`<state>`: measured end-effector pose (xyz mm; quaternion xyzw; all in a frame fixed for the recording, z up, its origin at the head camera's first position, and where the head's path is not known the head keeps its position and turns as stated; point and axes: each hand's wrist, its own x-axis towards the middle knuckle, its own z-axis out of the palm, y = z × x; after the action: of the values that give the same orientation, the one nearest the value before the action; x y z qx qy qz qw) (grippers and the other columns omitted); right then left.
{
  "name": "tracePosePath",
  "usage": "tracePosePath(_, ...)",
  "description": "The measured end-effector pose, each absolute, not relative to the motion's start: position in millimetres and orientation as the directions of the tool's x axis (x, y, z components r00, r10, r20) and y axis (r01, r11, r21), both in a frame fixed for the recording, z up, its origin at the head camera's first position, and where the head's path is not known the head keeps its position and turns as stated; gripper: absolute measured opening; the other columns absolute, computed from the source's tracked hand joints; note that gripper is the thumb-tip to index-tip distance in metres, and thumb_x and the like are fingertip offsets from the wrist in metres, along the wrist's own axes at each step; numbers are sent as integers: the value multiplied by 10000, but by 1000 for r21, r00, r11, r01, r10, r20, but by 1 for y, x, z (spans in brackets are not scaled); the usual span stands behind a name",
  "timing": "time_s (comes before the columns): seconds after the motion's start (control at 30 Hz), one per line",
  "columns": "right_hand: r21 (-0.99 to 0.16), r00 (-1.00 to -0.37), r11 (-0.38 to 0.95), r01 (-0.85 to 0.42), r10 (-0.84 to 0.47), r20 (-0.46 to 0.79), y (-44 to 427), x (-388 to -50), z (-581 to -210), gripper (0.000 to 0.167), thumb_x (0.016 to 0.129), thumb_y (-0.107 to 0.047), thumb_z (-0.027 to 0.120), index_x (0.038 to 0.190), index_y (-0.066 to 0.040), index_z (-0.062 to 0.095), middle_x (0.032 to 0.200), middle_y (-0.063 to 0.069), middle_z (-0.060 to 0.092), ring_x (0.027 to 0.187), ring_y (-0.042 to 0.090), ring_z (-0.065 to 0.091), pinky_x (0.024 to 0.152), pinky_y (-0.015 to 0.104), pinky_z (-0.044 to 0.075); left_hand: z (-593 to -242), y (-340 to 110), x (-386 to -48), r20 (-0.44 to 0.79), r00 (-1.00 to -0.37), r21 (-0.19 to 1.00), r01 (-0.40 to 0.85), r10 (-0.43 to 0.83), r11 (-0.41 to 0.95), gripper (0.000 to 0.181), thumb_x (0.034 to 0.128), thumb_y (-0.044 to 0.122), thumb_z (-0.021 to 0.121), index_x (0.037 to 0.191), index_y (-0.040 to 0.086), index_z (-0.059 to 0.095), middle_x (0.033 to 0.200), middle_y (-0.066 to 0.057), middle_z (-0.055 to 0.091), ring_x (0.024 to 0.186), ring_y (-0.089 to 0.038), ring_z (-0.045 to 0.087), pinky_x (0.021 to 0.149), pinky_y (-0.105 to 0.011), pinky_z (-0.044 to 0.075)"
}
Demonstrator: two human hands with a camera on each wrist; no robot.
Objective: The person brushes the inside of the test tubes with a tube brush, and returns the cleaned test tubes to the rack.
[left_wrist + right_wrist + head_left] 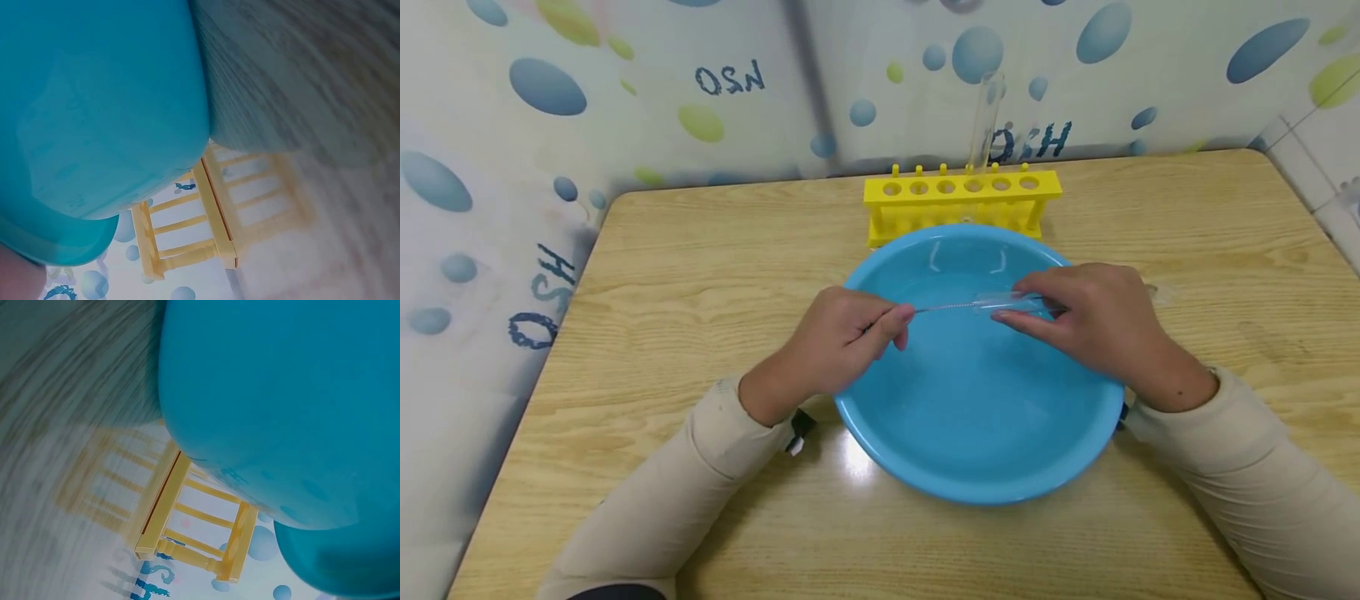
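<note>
In the head view, my left hand (850, 342) pinches the thin twisted-wire handle of a test tube brush (946, 307) between thumb and fingers. The wire runs rightward into the mouth of a clear test tube (988, 302), lying roughly level above the blue basin (977, 417). My right hand (1097, 321) grips that tube, thumb on the near side and fingers on the far side. Its palm and fingers hide much of the tube and the brush head. Both wrist views are mostly filled by the basin's outer wall (106, 94), with the held things out of sight.
Behind the basin stands a yellow test tube rack (962, 190), with another clear test tube (985, 121) upright in one hole. The wooden table (715, 250) meets a patterned wall (662, 50) at the back. Something small and translucent shows right of my right hand, too faint to identify.
</note>
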<state>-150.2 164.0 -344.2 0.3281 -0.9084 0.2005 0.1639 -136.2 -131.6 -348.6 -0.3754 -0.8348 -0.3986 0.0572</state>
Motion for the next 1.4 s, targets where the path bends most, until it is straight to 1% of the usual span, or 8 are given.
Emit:
tracePosePath(0.33, -269, -730, 698, -664, -528, 434, 164, -150, -345, 295, 703, -300, 908, 917, -133, 794, 691, 4, 720, 535, 86, 561, 468, 222, 375, -351, -131, -136, 428, -698, 612, 691, 574, 385, 712, 1054, 565, 274, 703, 94, 676, 520, 43, 508, 481, -23, 389, 442, -214, 359)
tracePosePath(0.47, -267, -751, 720, -640, -513, 415, 164, -149, -344, 294, 722, -301, 898, 928, -123, 791, 624, -13, 660, 530, 74, 514, 475, 227, 365, -348, -131, -135, 358, -741, 624, 643, 569, 444, 504, 1075, 390, 425, 743, 117, 690, 539, 57, 499, 502, -36, 405, 469, -223, 379)
tracePosePath(0.6, -261, -756, 728, -634, -514, 405, 164, -149, -343, 290, 725, -302, 895, 926, -122, 789, 608, -15, 643, 527, 76, 504, 472, 229, 357, -344, -129, -135, 278, -771, 616, 600, 573, 510, 307, 1033, 221, 553, 774, 147, 700, 585, 74, 540, 545, -48, 449, 510, -228, 415)
tracePosePath(0.83, -251, -743, 716, -652, -535, 402, 164, -150, -344, 289, 731, -305, 893, 924, -116, 789, 720, 29, 737, 543, 114, 591, 475, 226, 385, -343, -129, -135, 263, -756, 599, 615, 599, 513, 287, 1028, 233, 570, 786, 166, 708, 578, 90, 531, 561, -34, 481, 526, -218, 440)
tracePosePath(1.03, -249, -732, 705, -664, -545, 409, 164, -151, -344, 279, 731, -311, 891, 912, -125, 787, 714, 21, 733, 539, 105, 584, 474, 223, 383, -345, -131, -135, 290, -744, 605, 630, 603, 487, 312, 1034, 181, 539, 770, 129, 697, 562, 76, 522, 563, -32, 485, 536, -224, 459)
tracePosePath(1.17, -248, -714, 688, -682, -554, 428, 164, -151, -344, 280, 715, -301, 898, 905, -129, 787, 714, 19, 733, 536, 100, 577, 472, 226, 383, -346, -132, -136, 342, -723, 606, 658, 600, 447, 480, 1076, 355, 431, 754, 113, 692, 549, 62, 523, 544, -30, 468, 516, -221, 451)
tracePosePath(1.27, -251, -710, 683, -687, -555, 434, 164, -151, -344, 287, 702, -293, 905, 908, -130, 788, 719, 21, 735, 537, 101, 578, 472, 227, 385, -347, -132, -136, 369, -710, 610, 672, 600, 421, 645, 1067, 519, 311, 743, 107, 686, 541, 58, 520, 531, -25, 456, 500, -220, 435)
tracePosePath(1.4, -257, -711, 681, -686, -552, 435, 164, -151, -344, 287, 699, -290, 908, 909, -133, 788, 714, 18, 734, 537, 100, 577, 471, 226, 386, -349, -132, -137, 385, -701, 605, 683, 601, 410, 713, 1051, 577, 254, 727, 103, 679, 535, 59, 520, 517, -18, 443, 483, -213, 423)
